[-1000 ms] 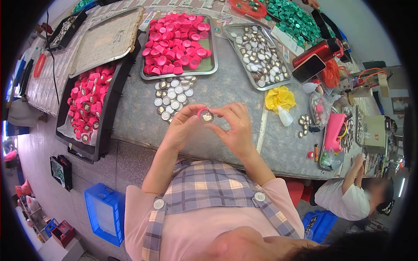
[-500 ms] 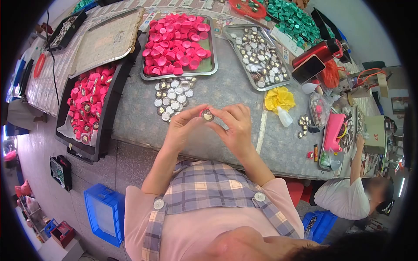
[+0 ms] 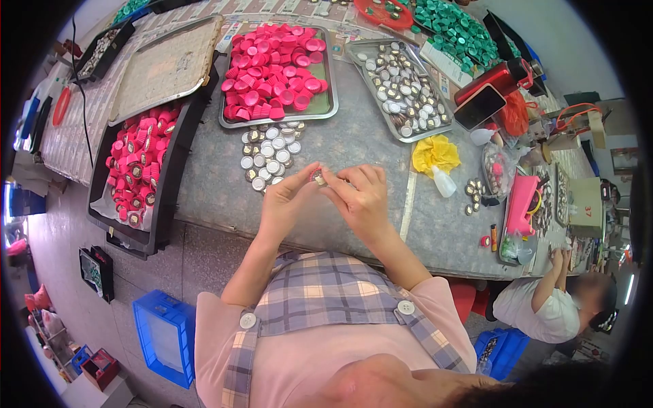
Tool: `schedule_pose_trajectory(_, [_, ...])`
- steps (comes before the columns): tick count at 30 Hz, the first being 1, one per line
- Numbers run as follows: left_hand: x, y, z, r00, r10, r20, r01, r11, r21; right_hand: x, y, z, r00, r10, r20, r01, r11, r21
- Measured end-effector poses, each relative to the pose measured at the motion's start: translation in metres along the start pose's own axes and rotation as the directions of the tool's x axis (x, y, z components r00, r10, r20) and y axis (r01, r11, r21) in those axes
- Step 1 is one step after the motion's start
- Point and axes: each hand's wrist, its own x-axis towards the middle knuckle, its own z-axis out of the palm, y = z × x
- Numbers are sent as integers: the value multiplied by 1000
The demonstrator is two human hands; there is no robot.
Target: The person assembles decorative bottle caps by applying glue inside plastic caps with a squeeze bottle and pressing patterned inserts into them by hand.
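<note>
Between my two hands, over the front of the grey work table, is a small round pink cap (image 3: 317, 177) with a dark and cream patterned disc on its face. The thumb and fingers of my left hand (image 3: 277, 207) pinch it from the left. From the right, the fingertips of my right hand (image 3: 365, 204) press against it, hiding part of its rim. Just beyond my hands lies a pile of small white-backed discs (image 3: 272, 155). Behind that pile, loose pink caps (image 3: 272, 71) fill a metal tray (image 3: 334, 88).
Left stands a black crate (image 3: 166, 197) of pink caps with discs. Another tray of discs (image 3: 405, 88), a yellow cloth (image 3: 435, 155), a white bottle (image 3: 444, 182) and a phone (image 3: 480, 107) lie right. Green caps (image 3: 452, 30) sit far back. A co-worker (image 3: 544, 309) sits at right.
The cap has tilted and shifted slightly left in my fingers, its face less turned to view. At right, the co-worker's hands have come together.
</note>
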Motion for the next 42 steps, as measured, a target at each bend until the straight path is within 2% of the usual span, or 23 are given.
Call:
schedule_pose_trajectory(4, [2,2,0,998,-64,-1,64,997,-53,1,8,9,1000,27,9,-28,998,63])
schedule_pose_trajectory(5, [3,2,-2,996,-86,13,87,995,-39,1,10,15,975,203,87,-220,930,295])
schedule_pose_trajectory(6, [3,1,-3,994,-109,27,110,994,-25,1,12,20,916,347,203,-402,774,489])
schedule_pose_trajectory(7, [4,-1,-2,994,-107,31,108,994,-23,-2,16,23,916,348,199,-400,775,489])
schedule_pose_trajectory(9, [4,-5,0,994,-105,27,106,993,-45,-5,22,27,772,306,557,-636,353,686])
schedule_pose_trajectory(13, [4,-5,0,990,-140,12,141,986,-90,-9,17,29,794,365,487,-607,525,596])
schedule_pose_trajectory(15, [5,-2,1,990,-136,49,139,987,-78,-13,26,42,736,322,596,-674,264,690])
schedule_pose_trajectory(16, [6,-6,2,991,-130,45,133,988,-75,-14,27,41,740,316,594,-669,265,694])
schedule_pose_trajectory(18, [7,-19,0,999,4,35,-7,996,84,-12,22,38,608,314,729,-723,-161,672])
schedule_pose_trajectory(19, [7,-22,-1,1000,11,27,-14,996,88,-14,21,40,612,304,730,-722,-160,673])
schedule_pose_trajectory(21, [6,-27,-2,998,61,6,-58,907,418,-19,24,47,586,316,746,-698,-272,663])
schedule_pose_trajectory(24, [6,-29,-6,995,98,28,-100,885,456,-23,26,53,552,276,787,-693,-372,617])
schedule_pose_trajectory(26, [5,-28,-9,994,102,29,-104,884,456,-24,22,54,524,286,802,-716,-361,597])
schedule_pose_trajectory(28, [5,-28,-20,998,37,54,-50,965,258,-19,20,55,499,300,813,-735,-350,580])
schedule_pose_trajectory(30, [3,-23,-38,990,-90,-112,81,993,-88,-6,22,53,589,241,772,-721,-275,636])
schedule_pose_trajectory(31, [5,-11,-49,976,26,-215,-59,988,-146,0,31,58,589,242,771,-721,-274,636])
schedule_pose_trajectory(33, [15,14,-89,886,231,-402,-356,895,-268,17,60,74,798,435,417,-572,332,750])
schedule_pose_trajectory(35, [21,44,-131,806,280,-522,-527,741,-417,44,81,87,829,469,305,-551,588,592])
schedule_pose_trajectory(36, [20,57,-139,805,285,-520,-530,740,-415,58,85,92,831,468,300,-546,589,596])
schedule_pose_trajectory(38, [18,76,-147,814,180,-552,-548,551,-629,84,84,104,896,420,145,-442,812,381])
schedule_pose_trajectory(39, [18,75,-146,814,186,-551,-550,552,-626,89,86,112,897,419,141,-439,811,386])
schedule_pose_trajectory(41, [20,63,-139,854,208,-478,-485,651,-584,92,93,133,987,159,-8,-158,987,38])
schedule_pose_trajectory(42, [23,53,-133,878,189,-439,-429,715,-552,93,96,137,987,163,-7,-163,986,17])
